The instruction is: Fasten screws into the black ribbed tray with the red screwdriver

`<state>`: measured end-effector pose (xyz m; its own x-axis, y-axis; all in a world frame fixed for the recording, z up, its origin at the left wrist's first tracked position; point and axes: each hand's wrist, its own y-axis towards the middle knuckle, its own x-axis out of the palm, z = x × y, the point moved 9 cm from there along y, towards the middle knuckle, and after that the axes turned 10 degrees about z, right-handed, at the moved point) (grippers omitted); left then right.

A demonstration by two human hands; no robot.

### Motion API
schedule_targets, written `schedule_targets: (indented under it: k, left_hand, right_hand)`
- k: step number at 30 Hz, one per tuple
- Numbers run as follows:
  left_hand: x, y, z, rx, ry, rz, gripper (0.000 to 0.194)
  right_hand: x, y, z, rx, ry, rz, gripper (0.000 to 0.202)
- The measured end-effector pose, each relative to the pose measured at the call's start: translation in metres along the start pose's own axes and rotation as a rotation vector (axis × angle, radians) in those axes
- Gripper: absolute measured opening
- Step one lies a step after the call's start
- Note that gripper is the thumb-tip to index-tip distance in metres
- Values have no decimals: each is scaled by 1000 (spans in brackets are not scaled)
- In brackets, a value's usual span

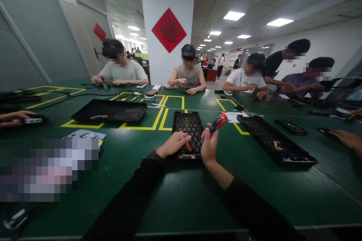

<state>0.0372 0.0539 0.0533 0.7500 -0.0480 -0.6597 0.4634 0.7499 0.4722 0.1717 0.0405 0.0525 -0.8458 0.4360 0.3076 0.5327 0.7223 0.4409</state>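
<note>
In the head view, a black rectangular casing [188,120] lies on the green table before me, with rows of small light marks inside it. My right hand [209,144] is closed round a red and black screwdriver [218,122], held tilted with its handle up and its shaft slanting down to the casing's inside. Fingers stretched out, my left hand [175,144] rests over the left and near part of the casing. The fingers lie close to the screwdriver's lower end; whether they touch it or a small part I cannot tell.
A large black tray [110,111] lies to the left, and another long black tray [277,139] with small pieces to the right. A smaller black part [291,127] and white paper [233,116] lie beyond. Several co-workers sit opposite; other people's hands show at both sides.
</note>
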Motion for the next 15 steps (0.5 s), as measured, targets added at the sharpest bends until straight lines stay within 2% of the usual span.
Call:
schedule_targets:
  k: [11, 13, 15]
  left_hand:
    - [-3, -1, 2, -26, -27, 22, 62]
    - [-5, 0, 1, -37, -52, 58, 61]
    - [-12, 0, -7, -73, -70, 145, 59]
  right_hand:
    - [-8, -2, -8, -30, 19, 80, 34]
    - [-10, -1, -6, -21, 28, 99, 34]
    - [-9, 0, -2, -1, 38, 100, 34]
